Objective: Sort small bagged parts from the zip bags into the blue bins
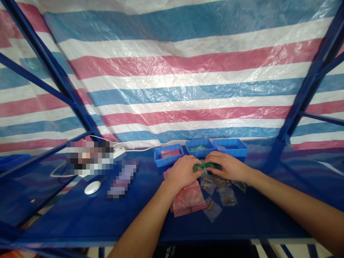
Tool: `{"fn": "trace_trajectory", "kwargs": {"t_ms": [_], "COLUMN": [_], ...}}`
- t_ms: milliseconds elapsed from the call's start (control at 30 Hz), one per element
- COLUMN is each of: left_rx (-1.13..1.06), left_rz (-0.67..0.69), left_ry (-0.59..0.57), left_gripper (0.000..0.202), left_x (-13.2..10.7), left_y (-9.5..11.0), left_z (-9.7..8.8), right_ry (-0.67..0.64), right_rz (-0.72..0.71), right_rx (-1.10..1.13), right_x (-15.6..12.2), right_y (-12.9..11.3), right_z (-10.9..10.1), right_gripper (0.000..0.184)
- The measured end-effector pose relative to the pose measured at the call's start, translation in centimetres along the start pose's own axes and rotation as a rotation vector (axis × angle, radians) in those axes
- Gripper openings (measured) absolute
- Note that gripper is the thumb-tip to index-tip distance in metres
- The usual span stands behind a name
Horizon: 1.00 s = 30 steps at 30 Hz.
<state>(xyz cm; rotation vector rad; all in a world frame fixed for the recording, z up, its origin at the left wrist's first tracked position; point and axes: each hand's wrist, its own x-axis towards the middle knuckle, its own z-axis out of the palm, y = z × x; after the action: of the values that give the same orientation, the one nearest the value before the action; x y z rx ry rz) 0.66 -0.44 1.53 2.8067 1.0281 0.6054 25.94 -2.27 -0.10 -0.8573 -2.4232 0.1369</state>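
My left hand (184, 171) and my right hand (228, 165) meet over the blue table (80, 215), both pinched on a small green plastic bag (203, 166) held between them. Just below the hands lie several small clear zip bags (227, 196) with brown parts inside. A stack of pink zip bags (189, 201) rests under and in front of my left wrist.
Three small blue bins stand in a row behind the hands: left bin (168, 154), middle bin (200, 147) with green bags, right bin (230, 147). A white round object (92, 187) and white cables (126, 146) lie at left. Blue frame posts (309, 86) and a striped tarp surround the table.
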Motion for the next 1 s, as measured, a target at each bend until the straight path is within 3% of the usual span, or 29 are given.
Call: {"fn": "trace_trajectory", "kwargs": {"t_ms": [333,533,633,733,867,1000], "left_rx": [0.011,-0.009,-0.051,-0.139,-0.292,-0.358], "left_rz": [0.006,0.018,0.048,0.062,0.013,0.007], "left_ry": [0.025,0.087,0.155,0.177,0.22,0.244], "left_gripper": [0.022,0.034,0.039,0.025,0.021,0.026], "left_x": [0.0,-0.1,0.1,0.3,0.5,0.5], "left_y": [0.0,-0.1,0.2,0.6,1.4,2.0], "left_z": [0.3,0.3,0.1,-0.2,-0.8,-1.3], "right_ry": [-0.034,0.085,0.191,0.299,0.393,0.377], "right_rz": [-0.059,0.01,0.085,0.202,0.317,0.341], "right_rx": [-0.142,-0.132,-0.023,0.146,0.529,0.777], "right_x": [0.6,0.6,0.3,0.0,0.0,0.5], "right_y": [-0.4,-0.8,-1.3,-1.5,-1.7,-2.2], "right_z": [0.6,0.2,-0.2,-0.2,0.6,0.8], "right_gripper": [0.019,0.018,0.013,0.007,0.019,0.032]}}
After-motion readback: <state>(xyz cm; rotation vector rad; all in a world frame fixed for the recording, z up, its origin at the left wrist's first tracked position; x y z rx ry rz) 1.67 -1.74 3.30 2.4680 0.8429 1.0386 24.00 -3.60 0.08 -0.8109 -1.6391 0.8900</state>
